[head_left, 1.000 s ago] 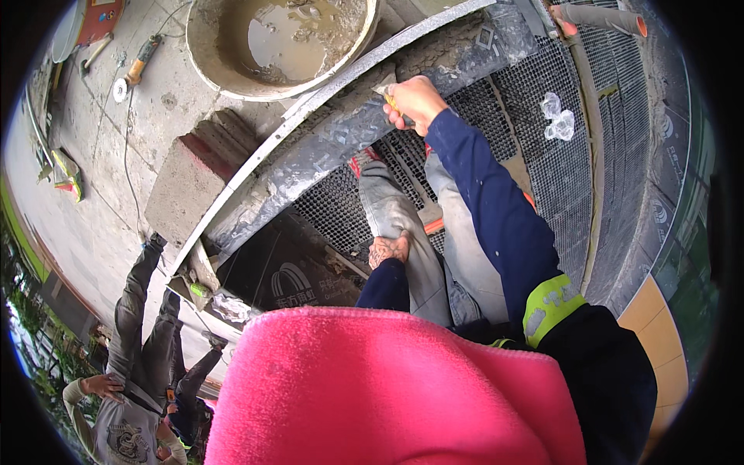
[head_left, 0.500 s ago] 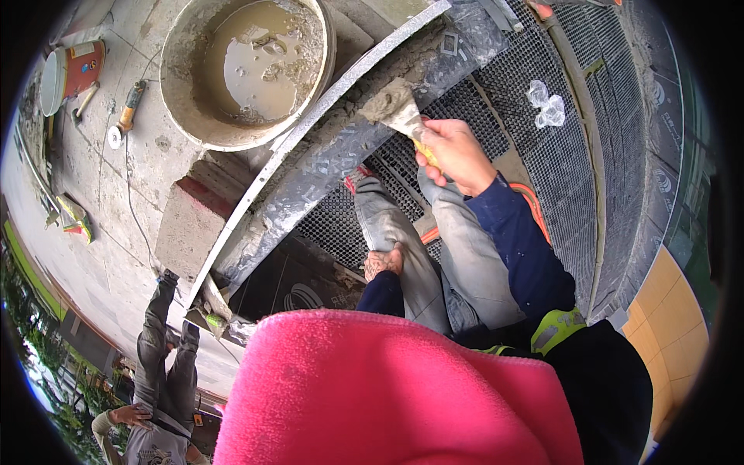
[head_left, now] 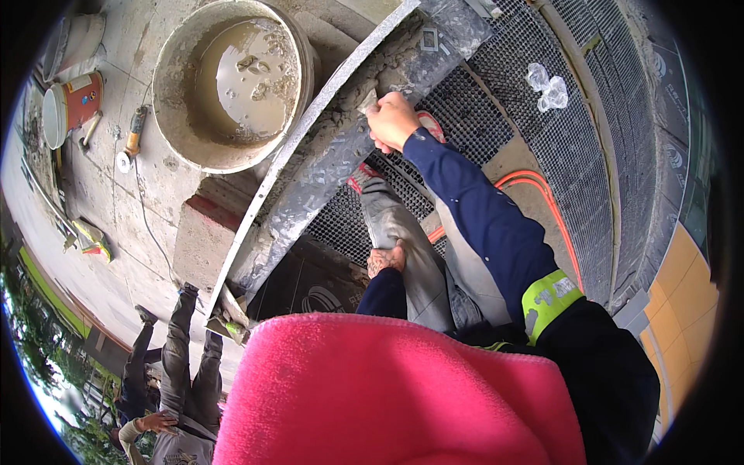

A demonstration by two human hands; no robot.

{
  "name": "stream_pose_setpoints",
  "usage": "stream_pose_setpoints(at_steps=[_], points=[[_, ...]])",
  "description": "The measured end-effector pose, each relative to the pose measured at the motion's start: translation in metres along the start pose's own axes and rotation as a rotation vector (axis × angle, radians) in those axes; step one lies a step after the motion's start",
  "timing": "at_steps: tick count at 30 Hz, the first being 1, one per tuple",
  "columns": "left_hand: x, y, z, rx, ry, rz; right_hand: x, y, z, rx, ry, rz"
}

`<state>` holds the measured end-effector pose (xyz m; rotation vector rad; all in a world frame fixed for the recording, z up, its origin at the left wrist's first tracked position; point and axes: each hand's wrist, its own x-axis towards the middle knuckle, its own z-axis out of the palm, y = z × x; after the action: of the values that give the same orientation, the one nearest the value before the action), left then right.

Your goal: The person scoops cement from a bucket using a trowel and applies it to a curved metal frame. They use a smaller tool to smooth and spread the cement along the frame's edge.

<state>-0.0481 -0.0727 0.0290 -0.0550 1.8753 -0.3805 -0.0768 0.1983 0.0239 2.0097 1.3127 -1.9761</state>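
My right hand (head_left: 393,122) is closed around a putty knife, its handle hidden in my grip. The short visible part of the putty knife's blade (head_left: 369,101) is against the wet grey mortar (head_left: 341,108) along the curved ledge (head_left: 325,159). How much mortar is on the blade cannot be made out. Against my left trouser leg (head_left: 391,213) lies my left hand (head_left: 386,260), back of the hand showing and fingers mostly hidden. A large round bucket (head_left: 174,147) of murky water with lumps in it stands left of the ledge.
A thin metal strip (head_left: 260,198) edges the ledge. Black dimpled mats (head_left: 457,116) cover the ground by my feet, with an orange hose (head_left: 554,213) and clear plastic pieces (head_left: 546,87). An angle grinder (head_left: 133,139), a red bucket (head_left: 81,101) and another person (head_left: 182,364) are at left.
My right hand has moved left and toward the ledge, bringing the putty knife's blade from above the ledge down to the mortar. My left hand stays on the leg.
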Motion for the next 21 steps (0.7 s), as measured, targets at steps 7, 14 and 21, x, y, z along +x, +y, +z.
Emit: stream_pose_setpoints(at_steps=[7,14,21], points=[[-0.011,0.005,-0.009,0.007,0.011,-0.029,-0.040,-0.015,0.025,0.000,-0.104,0.029],[0.003,-0.003,-0.005,-0.022,0.015,-0.027,-0.080,-0.018,-0.023,0.040,-0.094,0.048],[-0.009,0.006,-0.014,-0.031,-0.008,-0.001,0.004,-0.045,-0.043,0.090,-0.055,0.023]])
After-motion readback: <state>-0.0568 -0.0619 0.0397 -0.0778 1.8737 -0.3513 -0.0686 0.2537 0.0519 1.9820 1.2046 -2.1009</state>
